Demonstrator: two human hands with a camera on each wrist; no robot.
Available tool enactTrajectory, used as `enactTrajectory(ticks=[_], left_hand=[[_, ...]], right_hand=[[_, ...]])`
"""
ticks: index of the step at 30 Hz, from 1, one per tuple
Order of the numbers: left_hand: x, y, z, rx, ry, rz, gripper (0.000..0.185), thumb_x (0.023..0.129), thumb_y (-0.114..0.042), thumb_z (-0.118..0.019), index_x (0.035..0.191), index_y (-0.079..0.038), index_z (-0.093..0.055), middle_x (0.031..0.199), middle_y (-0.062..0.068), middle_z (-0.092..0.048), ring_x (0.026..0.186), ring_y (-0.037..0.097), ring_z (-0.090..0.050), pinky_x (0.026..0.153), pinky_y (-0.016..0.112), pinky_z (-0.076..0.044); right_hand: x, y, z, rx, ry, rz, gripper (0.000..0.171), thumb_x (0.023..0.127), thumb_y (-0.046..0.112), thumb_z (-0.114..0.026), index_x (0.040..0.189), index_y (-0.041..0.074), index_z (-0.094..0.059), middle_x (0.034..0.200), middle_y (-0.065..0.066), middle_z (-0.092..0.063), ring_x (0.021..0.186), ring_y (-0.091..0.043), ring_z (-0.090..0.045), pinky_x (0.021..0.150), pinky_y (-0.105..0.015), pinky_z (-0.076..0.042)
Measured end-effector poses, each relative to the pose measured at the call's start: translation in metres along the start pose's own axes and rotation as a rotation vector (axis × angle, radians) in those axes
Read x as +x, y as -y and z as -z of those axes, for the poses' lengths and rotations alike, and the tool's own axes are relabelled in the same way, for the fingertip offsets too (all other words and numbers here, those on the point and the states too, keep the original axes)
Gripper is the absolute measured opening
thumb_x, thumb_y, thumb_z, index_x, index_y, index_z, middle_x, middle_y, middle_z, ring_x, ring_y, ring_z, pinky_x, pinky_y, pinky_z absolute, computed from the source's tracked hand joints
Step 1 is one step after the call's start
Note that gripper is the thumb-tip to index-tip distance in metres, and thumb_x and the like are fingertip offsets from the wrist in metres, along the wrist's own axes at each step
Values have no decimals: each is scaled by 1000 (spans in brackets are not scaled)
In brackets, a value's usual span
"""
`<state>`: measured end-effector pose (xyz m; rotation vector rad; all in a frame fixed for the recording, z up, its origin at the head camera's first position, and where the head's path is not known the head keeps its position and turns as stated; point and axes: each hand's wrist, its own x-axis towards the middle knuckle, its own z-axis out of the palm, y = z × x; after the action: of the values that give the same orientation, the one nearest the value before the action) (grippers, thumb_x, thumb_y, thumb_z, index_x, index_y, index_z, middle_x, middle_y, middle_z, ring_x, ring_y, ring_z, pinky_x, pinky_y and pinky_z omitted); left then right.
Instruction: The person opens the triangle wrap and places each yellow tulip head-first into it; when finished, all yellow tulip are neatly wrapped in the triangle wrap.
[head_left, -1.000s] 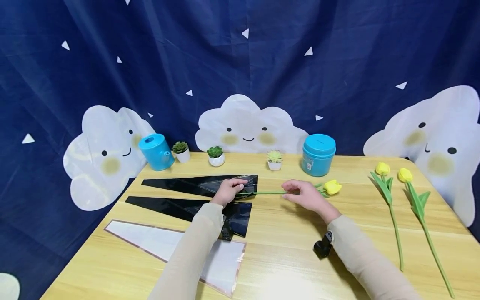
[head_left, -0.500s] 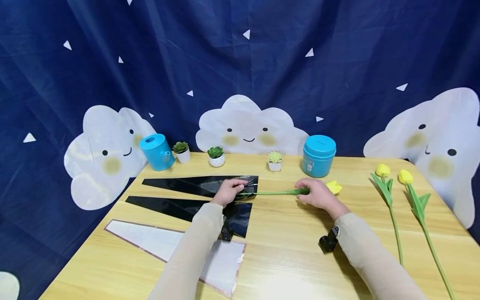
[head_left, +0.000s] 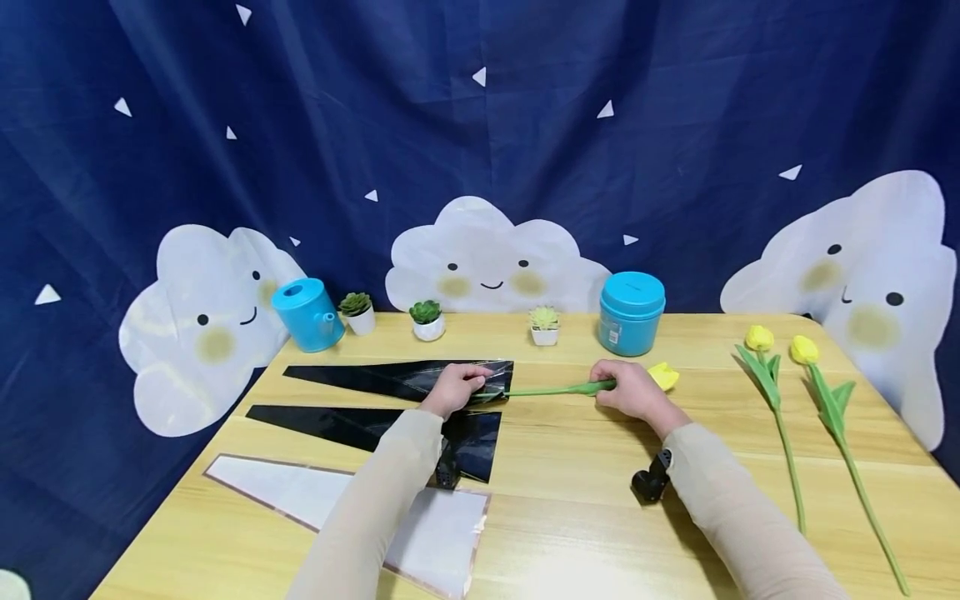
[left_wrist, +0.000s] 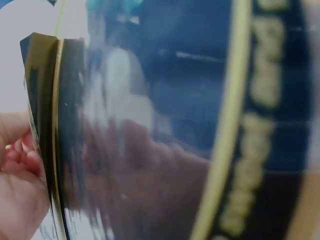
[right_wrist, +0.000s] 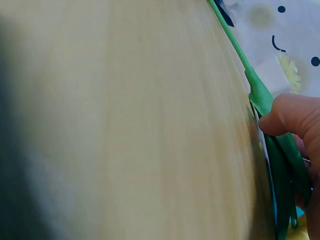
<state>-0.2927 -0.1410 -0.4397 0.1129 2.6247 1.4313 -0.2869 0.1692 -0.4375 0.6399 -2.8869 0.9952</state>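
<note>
A yellow artificial tulip (head_left: 547,391) lies sideways between my hands, bloom to the right. My right hand (head_left: 630,392) pinches it by the green leaves (right_wrist: 260,95) just below the bloom, thumb on the near side in the right wrist view. With my left hand (head_left: 453,388) I hold the wide end of a glossy black flower sleeve (head_left: 375,377). The stem's tip overlaps that wide end. Close up in the left wrist view, the sleeve (left_wrist: 160,130) bears a gold line and blurred lettering, and my thumb and fingers are at its edge.
Nearer me lie a second black sleeve (head_left: 330,422) and a white one (head_left: 442,533). Two more tulips (head_left: 783,442) (head_left: 847,442) lie at right. Along the back stand a blue watering can (head_left: 309,317), three small potted plants (head_left: 428,323) and a blue lidded tub (head_left: 632,315).
My right hand has slid rightward along the stem to the leaves and now pinches them. My left hand stays at the sleeve. The head view has tilted slightly.
</note>
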Motion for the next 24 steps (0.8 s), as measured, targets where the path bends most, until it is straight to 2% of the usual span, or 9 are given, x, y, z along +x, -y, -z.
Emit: enactTrajectory(ticks=[6, 10, 15, 24], left_hand=[[-3, -5, 2, 77, -49, -5, 23, 94, -7, -52, 111, -9, -67, 120, 10, -60, 115, 27, -52, 93, 40, -43], [-3, -8, 4, 92, -71, -28, 22, 93, -8, -53, 110, -9, -68, 117, 10, -62, 112, 26, -54, 91, 40, -44], [-4, -13, 2, 95, -53, -43, 23, 94, -10, -52, 112, -10, -67, 120, 10, -60, 112, 26, -54, 89, 40, -44], [-9, -15, -8, 77, -23, -54, 23, 94, -9, -52, 111, -10, -67, 122, 10, -58, 109, 26, -54, 84, 38, -45]], right_hand=[[2, 6, 2, -7, -2, -17, 16, 71, 6, -68, 83, 12, -61, 80, -1, -61, 72, -18, -51, 69, -35, -43], [5, 13, 3, 12, -1, -26, 16, 72, 6, -67, 86, 12, -62, 85, -4, -64, 75, -20, -55, 70, -36, -45], [8, 21, -2, 51, 10, -30, 15, 73, 8, -66, 88, 10, -64, 90, -7, -66, 84, -22, -58, 76, -40, -47], [13, 33, -16, 101, 3, 7, 13, 72, 11, -65, 84, 9, -66, 83, -4, -67, 78, -19, -60, 73, -37, -48]])
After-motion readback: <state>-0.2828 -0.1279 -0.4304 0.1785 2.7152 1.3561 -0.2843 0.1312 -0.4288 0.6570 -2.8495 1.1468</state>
